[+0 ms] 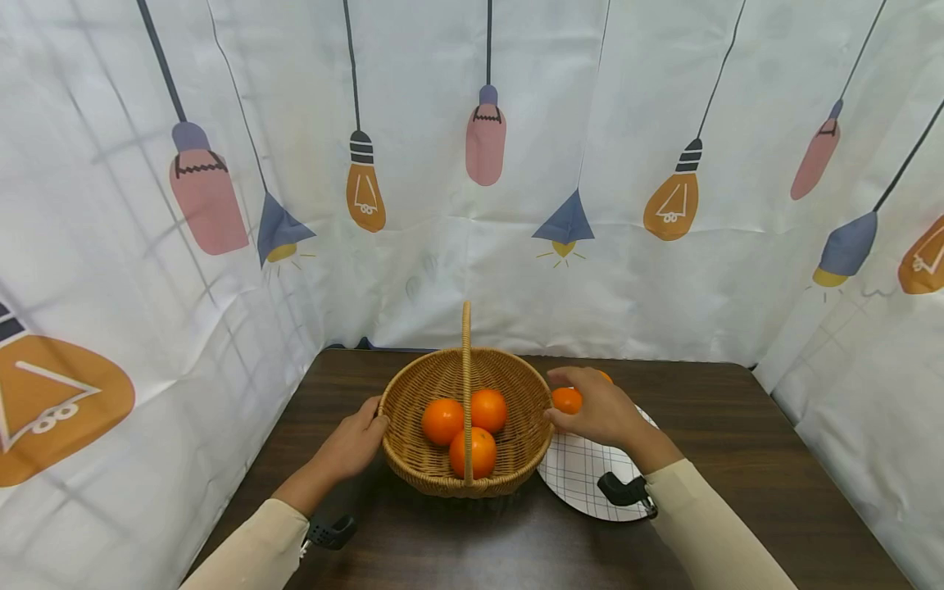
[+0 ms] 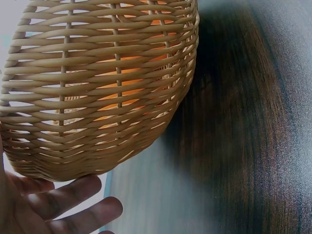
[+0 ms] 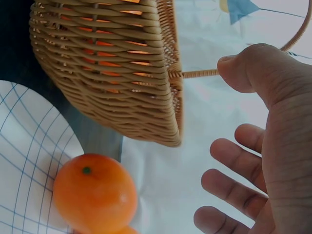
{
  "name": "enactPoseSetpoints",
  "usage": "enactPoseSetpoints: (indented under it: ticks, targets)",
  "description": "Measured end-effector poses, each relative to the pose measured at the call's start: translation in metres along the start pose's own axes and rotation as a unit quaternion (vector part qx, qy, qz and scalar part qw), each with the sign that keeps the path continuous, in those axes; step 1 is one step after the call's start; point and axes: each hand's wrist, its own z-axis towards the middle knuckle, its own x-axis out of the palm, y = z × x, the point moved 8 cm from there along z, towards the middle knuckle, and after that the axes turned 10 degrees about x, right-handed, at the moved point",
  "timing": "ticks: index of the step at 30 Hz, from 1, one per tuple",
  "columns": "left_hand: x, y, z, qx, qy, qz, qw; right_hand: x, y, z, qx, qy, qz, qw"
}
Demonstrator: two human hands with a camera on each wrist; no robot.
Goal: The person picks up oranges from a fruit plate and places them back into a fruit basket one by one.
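A wicker basket [image 1: 466, 489] with a tall arched handle sits on the table in the head view, with three oranges [image 1: 473, 453] inside. My left hand [image 1: 348, 441] is at the basket's left rim, its thumb and fingertips touching or very near it. In the left wrist view several fingers [image 2: 80, 214] extend loosely past the rim. On the right side, my right hand [image 1: 601, 414] is spread just off the rim, holding nothing. Its thumb overlaps the handle in the right wrist view. Below this hand, another orange [image 3: 95, 194] lies on a white plate [image 3: 24, 161] with blue grid lines.
Part of a further orange fruit [image 1: 606, 377] shows behind my right hand. Dark wooden table [image 1: 737, 459] extends to both sides. A white curtain [image 1: 442, 270] printed with hanging lamps stands along the back and sides.
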Motion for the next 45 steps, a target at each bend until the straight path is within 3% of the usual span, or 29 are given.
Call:
enactPoseSetpoints:
  ticks: [21, 34, 45]
  targets:
    - [-0.002, 0.0, 0.0, -0.002, 0.001, 0.005, 1.0, 0.004, -0.024, -0.008, 0.015, 0.013, 0.008, 0.9998]
    - [0.0, 0.001, 0.0, 0.003, 0.0, 0.005, 1.0, 0.003, -0.035, -0.015, 0.007, -0.002, -0.01, 0.9999]
    - [0.0, 0.004, 0.0, 0.002, -0.002, 0.007, 1.0, 0.01, -0.05, -0.015, 0.036, 0.005, -0.012, 0.9993]
